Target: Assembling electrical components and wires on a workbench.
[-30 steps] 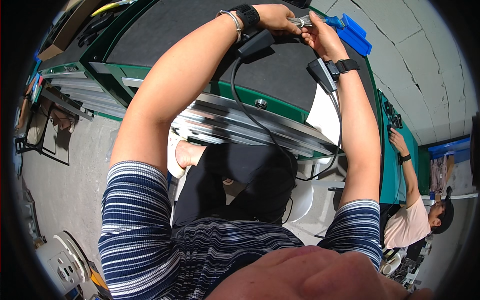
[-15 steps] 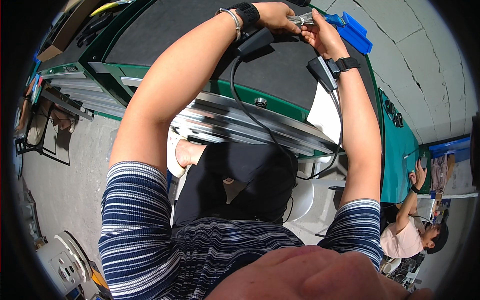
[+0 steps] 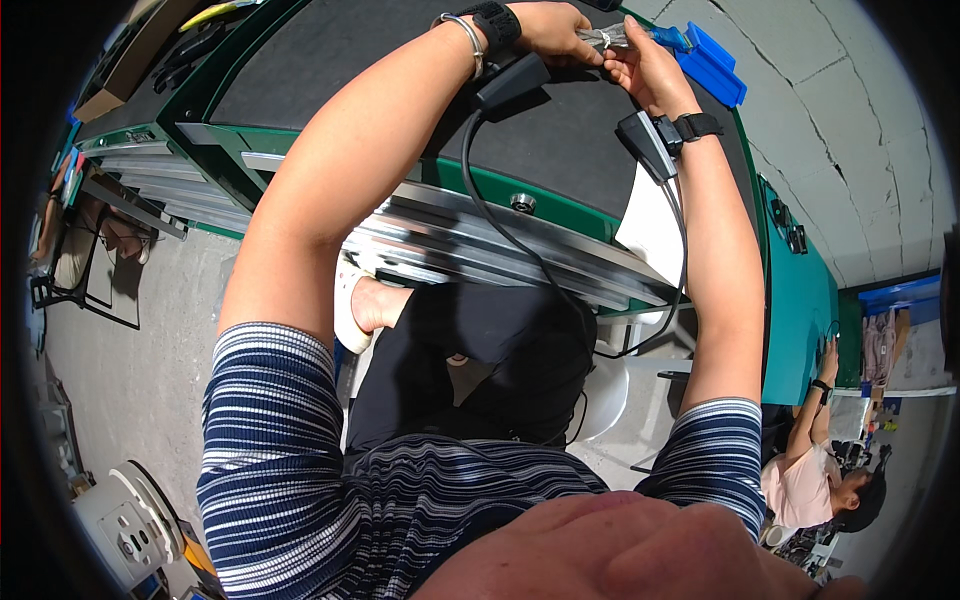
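Over the far part of the dark bench top (image 3: pixel 350 62), both my hands are closed on one thin greyish bundle (image 3: pixel 609 37), which looks like a coiled cable with a pale tie round its middle. My left hand (image 3: pixel 548 28) pinches its left end. My right hand (image 3: pixel 648 70) grips the right side with thumb and fingers. A blue piece (image 3: pixel 670 39) shows just past the right thumb; whether it belongs to the bundle I cannot tell. Beyond that hand a blue plastic bin (image 3: pixel 713 66) stands at the bench's right edge.
Black boxes on cords hang by my wrists, one box (image 3: pixel 512 82) at the left and another (image 3: pixel 648 146) at the right. A white sheet (image 3: pixel 650 228) lies under my right forearm. Metal drawers (image 3: pixel 480 245) front the bench. Another person (image 3: pixel 812 480) works at a green surface (image 3: pixel 800 310), right.
My hands and the bundle have stayed almost in place. The other person at the right has lowered the head and stretched the arms farther along the green surface.
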